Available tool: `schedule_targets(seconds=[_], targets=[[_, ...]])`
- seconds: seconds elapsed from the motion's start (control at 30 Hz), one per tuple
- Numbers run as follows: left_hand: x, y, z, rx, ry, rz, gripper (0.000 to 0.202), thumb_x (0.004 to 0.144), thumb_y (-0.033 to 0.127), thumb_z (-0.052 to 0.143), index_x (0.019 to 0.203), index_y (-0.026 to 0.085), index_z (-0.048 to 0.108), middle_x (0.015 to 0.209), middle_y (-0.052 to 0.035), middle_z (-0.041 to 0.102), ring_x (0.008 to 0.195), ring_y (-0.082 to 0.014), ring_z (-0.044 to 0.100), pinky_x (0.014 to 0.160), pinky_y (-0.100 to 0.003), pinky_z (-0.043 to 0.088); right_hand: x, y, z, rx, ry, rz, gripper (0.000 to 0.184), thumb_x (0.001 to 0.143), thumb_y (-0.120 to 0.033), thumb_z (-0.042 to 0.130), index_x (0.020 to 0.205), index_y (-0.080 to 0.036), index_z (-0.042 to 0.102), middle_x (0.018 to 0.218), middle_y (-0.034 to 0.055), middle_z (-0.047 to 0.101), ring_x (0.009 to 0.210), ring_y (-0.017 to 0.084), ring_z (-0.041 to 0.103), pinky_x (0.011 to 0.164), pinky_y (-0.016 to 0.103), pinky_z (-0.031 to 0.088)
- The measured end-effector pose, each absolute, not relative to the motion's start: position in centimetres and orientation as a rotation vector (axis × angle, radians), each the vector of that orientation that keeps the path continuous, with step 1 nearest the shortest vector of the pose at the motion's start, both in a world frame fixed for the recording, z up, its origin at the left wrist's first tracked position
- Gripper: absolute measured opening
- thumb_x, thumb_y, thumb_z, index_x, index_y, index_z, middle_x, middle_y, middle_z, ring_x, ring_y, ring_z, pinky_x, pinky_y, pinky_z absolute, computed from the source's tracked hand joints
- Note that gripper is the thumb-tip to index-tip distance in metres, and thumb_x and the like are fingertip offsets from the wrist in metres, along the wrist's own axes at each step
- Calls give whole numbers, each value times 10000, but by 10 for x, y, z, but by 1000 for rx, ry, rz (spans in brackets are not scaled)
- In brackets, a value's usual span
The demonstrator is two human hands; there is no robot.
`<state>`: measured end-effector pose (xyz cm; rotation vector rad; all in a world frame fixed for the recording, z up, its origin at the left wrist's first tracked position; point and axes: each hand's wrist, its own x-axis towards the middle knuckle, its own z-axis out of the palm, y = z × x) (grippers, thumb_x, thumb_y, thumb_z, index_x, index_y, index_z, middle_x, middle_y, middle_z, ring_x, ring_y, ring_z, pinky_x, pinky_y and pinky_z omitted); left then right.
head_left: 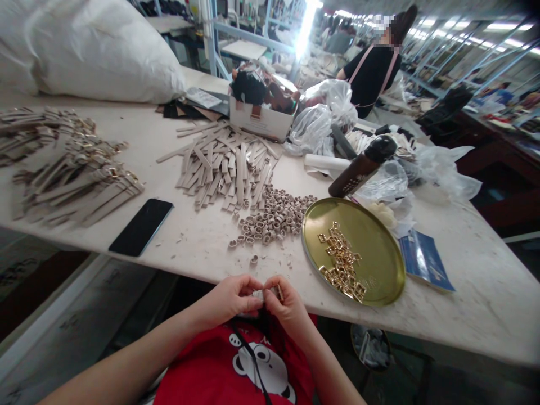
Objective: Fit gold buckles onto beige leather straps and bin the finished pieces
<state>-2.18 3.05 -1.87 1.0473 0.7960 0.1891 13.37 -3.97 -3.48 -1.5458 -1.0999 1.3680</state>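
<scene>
My left hand (231,299) and my right hand (290,306) meet just below the table's near edge, fingers pinched together on a small beige strap piece with a gold buckle (270,293). On the table ahead lie a heap of small beige loops (274,216), a pile of beige straps (228,166), and a round gold tray (379,281) holding several gold buckles (341,261). At the left is a stack of straps with buckles fitted (76,169).
A black phone (141,226) lies near the front edge. A dark bottle (363,166), plastic bags (320,121), a white box (259,118) and a blue booklet (424,259) crowd the right. A big white sack (93,50) sits far left. A person in black (373,70) stands beyond.
</scene>
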Motion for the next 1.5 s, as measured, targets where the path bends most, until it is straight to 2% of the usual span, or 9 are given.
schedule_targets(seconds=[0.2,0.3,0.47,0.63,0.8,0.97,1.1,1.3,1.5], targets=[[-30,24,-14,1044,764,121,454,659,427,660,961,105,554,677,-19,623,612,-118,561,550,-208,396,138,-48,-22,-1619,-1557,1171,37,795,-209,475,817,-199,503,618,-41,478,562,98,410,527,211,302],[-31,18,-12,1049,774,89,439,658,403,655,966,105,558,652,-12,620,574,-114,552,516,-200,384,136,-51,-12,-1626,-1806,1041,68,799,-173,462,801,-194,527,698,-6,561,635,121,477,587,232,333],[-26,6,-13,1100,830,120,326,668,342,636,882,107,563,666,-14,622,587,-120,561,544,-214,415,131,-57,-5,-1642,-2077,826,127,808,-156,438,744,-186,544,699,31,574,661,153,494,609,262,338],[-29,4,-8,1176,776,133,401,696,352,607,1011,109,555,708,-22,623,617,-121,560,543,-202,403,132,-64,-11,-1656,-1750,1036,46,814,-197,466,830,-189,509,775,19,590,694,145,519,631,250,372],[-34,1,-3,1183,734,100,422,729,354,570,1064,100,527,741,-46,637,658,-142,573,593,-230,430,131,-69,-8,-1712,-1662,1171,23,799,-196,485,811,-198,504,734,-8,581,656,134,510,587,228,357],[-31,-5,-6,1384,797,79,315,766,329,505,1004,139,587,875,-65,655,766,-177,595,640,-245,450,128,-67,2,-1755,-2081,971,84,777,-136,472,814,-175,537,733,42,603,677,171,541,596,258,339],[-30,-2,-6,1540,836,107,285,745,254,510,1001,170,602,911,-49,654,796,-177,588,671,-236,445,129,-64,-4,-1677,-1970,1040,223,773,-133,472,985,-181,521,796,46,618,708,173,552,617,259,363],[-33,9,-7,1196,661,81,433,760,302,537,1160,147,489,789,-35,644,683,-142,583,609,-219,437,134,-63,-17,-1615,-1524,1294,221,784,-160,470,1002,-197,482,841,9,576,733,136,517,661,246,396],[-24,11,-12,1081,666,73,381,743,281,554,1088,121,539,670,-1,601,598,-103,538,596,-209,420,140,-64,-15,-1541,-1650,1308,276,814,-161,440,1086,-207,459,886,13,579,789,137,533,706,253,404]])
